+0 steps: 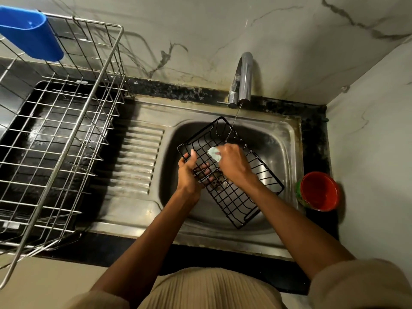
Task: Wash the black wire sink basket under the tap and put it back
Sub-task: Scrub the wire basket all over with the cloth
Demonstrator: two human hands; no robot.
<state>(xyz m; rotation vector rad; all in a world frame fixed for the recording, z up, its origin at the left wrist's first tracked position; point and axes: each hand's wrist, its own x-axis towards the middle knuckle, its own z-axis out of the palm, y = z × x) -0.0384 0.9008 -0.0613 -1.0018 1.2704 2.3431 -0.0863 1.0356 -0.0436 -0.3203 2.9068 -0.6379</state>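
While left hand (189,172) grips black wire basket (231,172) over sink (287,139), right hand (231,161) pinches pale scrubber (214,152) against it.

Black speckled counter (196,91) against marble wall, stainless sink (287,139) with ribbed drainboard set into it, steel wire dish rack (73,139) on black tray at left, red-rimmed cup (320,190) at right, chrome tap (242,81) at rear.

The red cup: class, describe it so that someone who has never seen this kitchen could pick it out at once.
Start at the steel sink under the tap. Go to its right rim, onto the black counter by the marble side wall. The red cup stands there, open mouth up, the only red thing in view; the other plastic holder is blue, far left on the rack.
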